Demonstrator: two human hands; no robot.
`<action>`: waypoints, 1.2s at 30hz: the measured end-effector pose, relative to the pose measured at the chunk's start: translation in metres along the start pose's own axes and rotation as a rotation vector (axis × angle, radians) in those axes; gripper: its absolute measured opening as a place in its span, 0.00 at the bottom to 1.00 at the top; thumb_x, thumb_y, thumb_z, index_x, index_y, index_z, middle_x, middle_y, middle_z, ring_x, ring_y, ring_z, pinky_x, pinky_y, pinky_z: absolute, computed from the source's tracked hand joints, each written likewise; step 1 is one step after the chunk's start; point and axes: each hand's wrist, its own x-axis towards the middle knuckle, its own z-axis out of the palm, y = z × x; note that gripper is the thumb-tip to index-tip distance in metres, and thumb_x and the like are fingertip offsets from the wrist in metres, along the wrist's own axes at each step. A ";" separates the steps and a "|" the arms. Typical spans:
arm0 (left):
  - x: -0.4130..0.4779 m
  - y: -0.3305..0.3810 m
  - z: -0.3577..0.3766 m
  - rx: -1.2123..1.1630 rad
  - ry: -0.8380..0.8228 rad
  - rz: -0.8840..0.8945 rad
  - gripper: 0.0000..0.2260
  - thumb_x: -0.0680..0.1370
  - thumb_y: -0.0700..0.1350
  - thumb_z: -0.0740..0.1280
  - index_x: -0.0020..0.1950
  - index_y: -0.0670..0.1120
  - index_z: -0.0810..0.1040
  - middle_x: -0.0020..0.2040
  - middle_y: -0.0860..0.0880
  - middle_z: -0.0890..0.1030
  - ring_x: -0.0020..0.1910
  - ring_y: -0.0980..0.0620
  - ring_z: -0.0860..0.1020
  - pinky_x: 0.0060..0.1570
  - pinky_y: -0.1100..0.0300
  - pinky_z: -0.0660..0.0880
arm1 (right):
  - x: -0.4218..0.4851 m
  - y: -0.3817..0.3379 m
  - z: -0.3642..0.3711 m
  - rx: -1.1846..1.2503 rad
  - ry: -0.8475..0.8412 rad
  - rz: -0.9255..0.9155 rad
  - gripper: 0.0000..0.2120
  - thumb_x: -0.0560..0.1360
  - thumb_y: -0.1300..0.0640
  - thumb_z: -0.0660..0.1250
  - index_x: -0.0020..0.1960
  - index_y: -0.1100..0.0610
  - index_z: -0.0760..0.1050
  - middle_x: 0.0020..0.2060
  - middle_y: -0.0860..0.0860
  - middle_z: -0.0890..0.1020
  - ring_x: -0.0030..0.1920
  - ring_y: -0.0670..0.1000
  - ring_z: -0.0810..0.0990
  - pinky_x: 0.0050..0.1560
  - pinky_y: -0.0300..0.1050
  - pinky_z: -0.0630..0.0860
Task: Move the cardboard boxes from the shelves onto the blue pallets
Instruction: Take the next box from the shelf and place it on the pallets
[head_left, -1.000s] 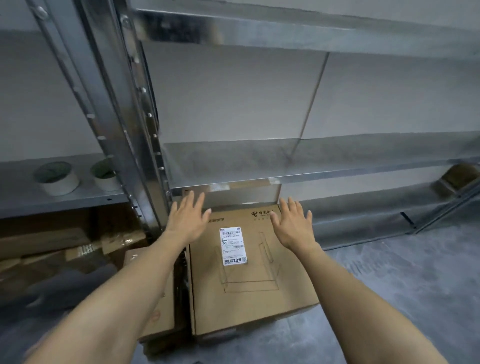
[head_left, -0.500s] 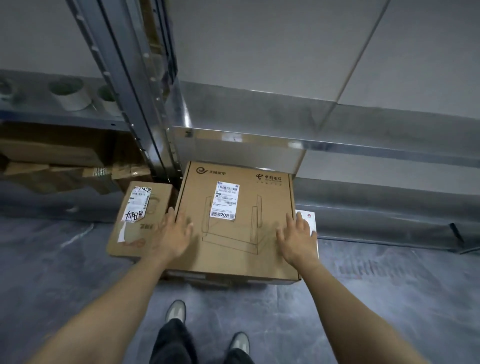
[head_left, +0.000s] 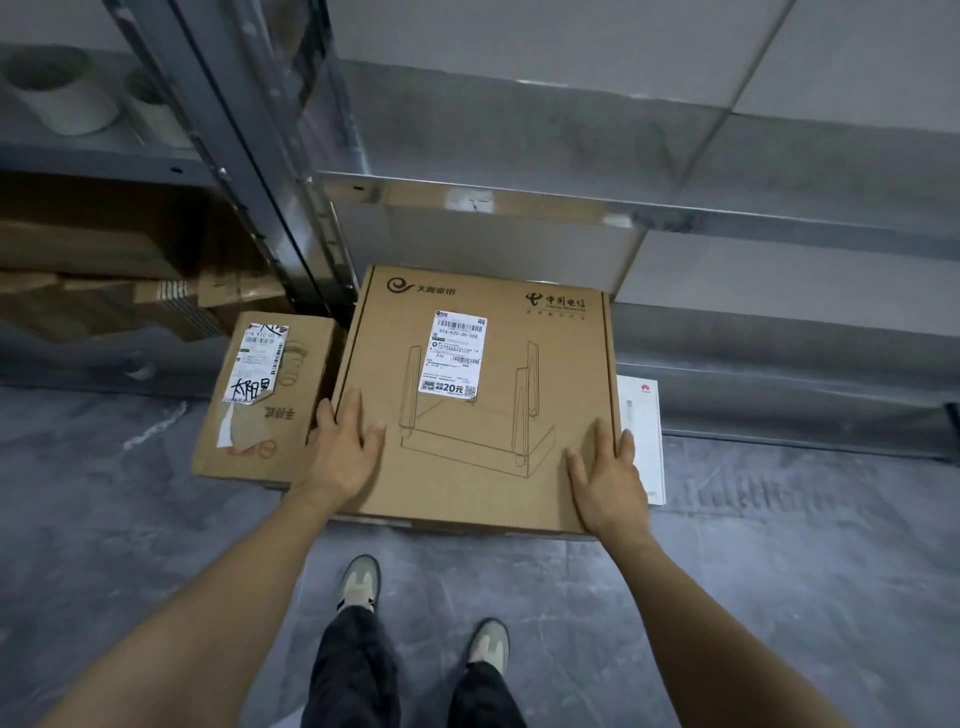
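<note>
A large flat cardboard box (head_left: 483, 415) with a router drawing and a white label lies at the foot of the metal shelves, on top of other items. My left hand (head_left: 343, 452) rests on its near left edge, fingers straight, some reaching past the edge. On the near right edge my right hand (head_left: 610, 478) lies the same way, thumb on the top face. A smaller cardboard box (head_left: 260, 395) with a torn label sits right beside it on the left. No blue pallet is in view.
A white box (head_left: 641, 441) pokes out from under the large box on the right. A metal shelf upright (head_left: 260, 156) rises behind the boxes. Tape rolls (head_left: 67, 98) stand on the left shelf, flattened cardboard (head_left: 104, 291) below. My shoes (head_left: 358, 582) stand on grey floor.
My hands have slid from the far part of the large box back to its near side edges. My view has tilted down and my feet now show.
</note>
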 end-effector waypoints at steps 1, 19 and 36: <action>0.002 -0.002 0.000 -0.021 -0.006 0.008 0.29 0.81 0.60 0.52 0.78 0.55 0.46 0.78 0.41 0.48 0.73 0.36 0.59 0.70 0.41 0.61 | 0.001 0.001 0.002 0.003 0.013 0.000 0.29 0.81 0.40 0.53 0.78 0.48 0.50 0.77 0.56 0.51 0.63 0.63 0.73 0.58 0.56 0.73; -0.024 0.008 -0.002 -0.023 0.121 -0.097 0.29 0.80 0.62 0.52 0.79 0.56 0.47 0.74 0.40 0.61 0.66 0.35 0.69 0.61 0.45 0.68 | 0.000 -0.010 -0.005 -0.036 0.142 0.025 0.31 0.79 0.35 0.51 0.77 0.47 0.52 0.65 0.58 0.68 0.51 0.61 0.78 0.52 0.56 0.75; -0.121 -0.031 -0.047 -0.107 0.290 -0.273 0.29 0.80 0.62 0.52 0.78 0.57 0.48 0.75 0.44 0.59 0.65 0.36 0.71 0.61 0.45 0.67 | -0.058 -0.056 -0.033 -0.052 0.120 -0.202 0.30 0.79 0.35 0.51 0.76 0.46 0.53 0.65 0.57 0.68 0.52 0.61 0.78 0.50 0.54 0.73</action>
